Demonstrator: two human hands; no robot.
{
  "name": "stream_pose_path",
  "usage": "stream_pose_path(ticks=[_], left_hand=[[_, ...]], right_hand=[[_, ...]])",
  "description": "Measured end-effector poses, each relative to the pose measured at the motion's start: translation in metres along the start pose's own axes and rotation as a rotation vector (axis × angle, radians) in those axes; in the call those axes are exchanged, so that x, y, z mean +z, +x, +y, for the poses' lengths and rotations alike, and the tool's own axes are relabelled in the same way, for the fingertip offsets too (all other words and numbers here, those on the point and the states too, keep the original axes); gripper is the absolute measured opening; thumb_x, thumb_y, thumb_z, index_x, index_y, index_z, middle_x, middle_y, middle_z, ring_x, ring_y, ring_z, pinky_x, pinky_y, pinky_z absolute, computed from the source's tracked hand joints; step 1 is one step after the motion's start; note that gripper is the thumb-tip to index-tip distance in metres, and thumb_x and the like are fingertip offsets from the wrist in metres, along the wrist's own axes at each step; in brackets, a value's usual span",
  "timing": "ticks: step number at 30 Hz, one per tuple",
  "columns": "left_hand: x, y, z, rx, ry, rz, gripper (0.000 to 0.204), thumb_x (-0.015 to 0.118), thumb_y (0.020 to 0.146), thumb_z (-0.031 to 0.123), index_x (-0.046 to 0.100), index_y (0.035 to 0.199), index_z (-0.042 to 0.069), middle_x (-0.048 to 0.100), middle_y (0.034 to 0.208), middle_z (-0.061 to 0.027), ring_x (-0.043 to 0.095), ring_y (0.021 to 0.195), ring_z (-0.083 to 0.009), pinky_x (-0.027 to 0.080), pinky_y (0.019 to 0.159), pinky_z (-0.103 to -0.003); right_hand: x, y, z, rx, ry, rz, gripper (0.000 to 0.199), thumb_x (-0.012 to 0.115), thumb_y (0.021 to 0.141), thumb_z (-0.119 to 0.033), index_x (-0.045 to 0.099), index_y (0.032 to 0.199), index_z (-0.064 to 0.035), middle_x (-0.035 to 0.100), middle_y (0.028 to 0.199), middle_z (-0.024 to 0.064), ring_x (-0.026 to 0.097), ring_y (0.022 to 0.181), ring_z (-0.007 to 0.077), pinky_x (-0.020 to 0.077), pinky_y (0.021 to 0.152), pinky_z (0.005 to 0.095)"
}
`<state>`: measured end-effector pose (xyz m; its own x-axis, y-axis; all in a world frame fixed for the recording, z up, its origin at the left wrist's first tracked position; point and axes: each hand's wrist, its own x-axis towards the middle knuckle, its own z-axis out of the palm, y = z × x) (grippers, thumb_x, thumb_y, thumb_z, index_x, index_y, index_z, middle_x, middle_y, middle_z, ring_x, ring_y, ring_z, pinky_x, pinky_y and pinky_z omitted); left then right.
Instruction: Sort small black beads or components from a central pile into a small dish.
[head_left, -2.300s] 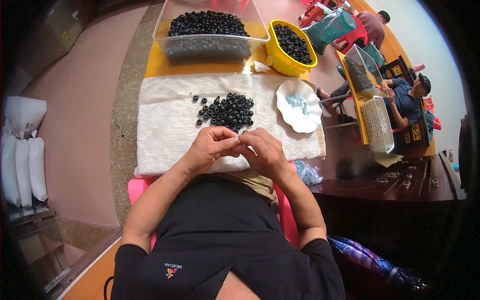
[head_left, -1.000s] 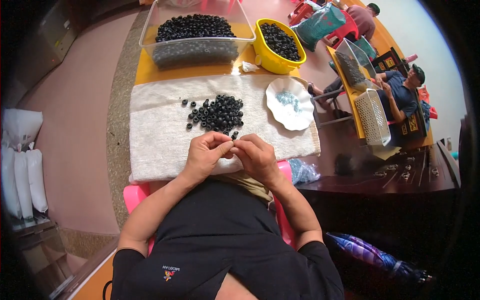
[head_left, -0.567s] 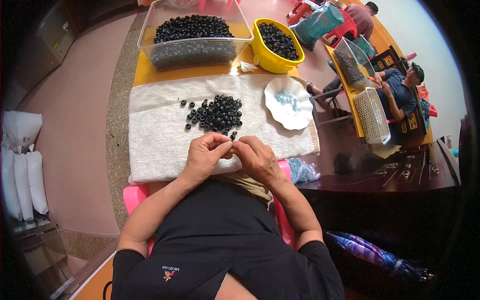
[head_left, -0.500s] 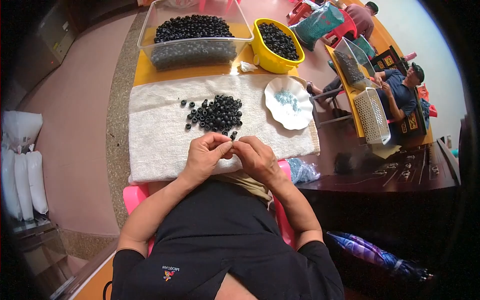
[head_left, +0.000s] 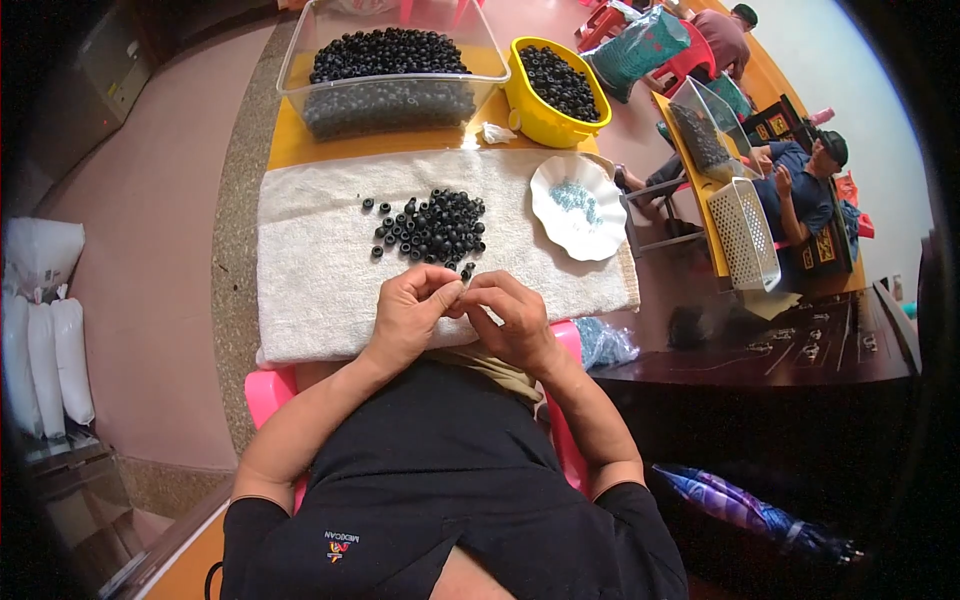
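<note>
My left hand [head_left: 412, 312] is pinched, thumb against forefinger, over the near edge of a white towel [head_left: 320, 290]. My right hand [head_left: 512, 322] meets it there, its fingers bent and their tips touching those of the left. Whatever lies between the fingertips is too small and covered to make out. Just beyond the fingers lies a heap of small round black parts with holes [head_left: 435, 225], a few of them scattered to its left. A white scalloped dish [head_left: 590, 238] holding tiny pale blue-green pieces [head_left: 575, 200] rests on the towel's right side.
Behind the towel stand a clear plastic bin [head_left: 390, 110] and a yellow tub [head_left: 545, 122], both filled with black parts. Crumpled white tissue [head_left: 496, 133] lies between them. On the right, another person [head_left: 800, 190] sits at a table with a white perforated basket [head_left: 750, 235].
My right hand's fingers have shifted and lifted slightly, opening a gap below the forefinger. My left hand stays in place. The other person's hands have moved.
</note>
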<state>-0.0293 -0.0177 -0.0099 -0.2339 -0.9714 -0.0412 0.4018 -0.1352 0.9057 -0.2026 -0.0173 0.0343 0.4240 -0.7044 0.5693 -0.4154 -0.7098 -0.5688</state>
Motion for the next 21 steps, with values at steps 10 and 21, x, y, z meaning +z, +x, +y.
stream_pose_path(ticks=[10, 21], left_hand=[[0.0, 0.003, 0.008, -0.014, -0.037, 0.105, 0.012, 0.067, 0.092, 0.009, 0.064, 0.098, -0.002, 0.068, 0.084, -0.005, 0.064, 0.072, -0.0084, 0.056, 0.069, -0.024], [-0.006, 0.006, 0.008, -0.051, -0.082, 0.174, 0.011, 0.068, 0.091, 0.007, 0.066, 0.098, -0.001, 0.069, 0.087, -0.0063, 0.065, 0.075, -0.01, 0.057, 0.071, -0.024]], right_hand=[[-0.07, 0.012, 0.06, 0.218, -0.462, 0.136, 0.015, 0.068, 0.078, 0.002, 0.063, 0.091, -0.0024, 0.066, 0.086, 0.0134, 0.066, 0.07, 0.0265, 0.0523, 0.063, 0.0333], [-0.021, 0.004, 0.042, 0.192, -0.154, -0.073, 0.023, 0.075, 0.075, -0.003, 0.068, 0.096, -0.0066, 0.067, 0.096, 0.0108, 0.068, 0.073, 0.0267, 0.0549, 0.064, 0.0337]])
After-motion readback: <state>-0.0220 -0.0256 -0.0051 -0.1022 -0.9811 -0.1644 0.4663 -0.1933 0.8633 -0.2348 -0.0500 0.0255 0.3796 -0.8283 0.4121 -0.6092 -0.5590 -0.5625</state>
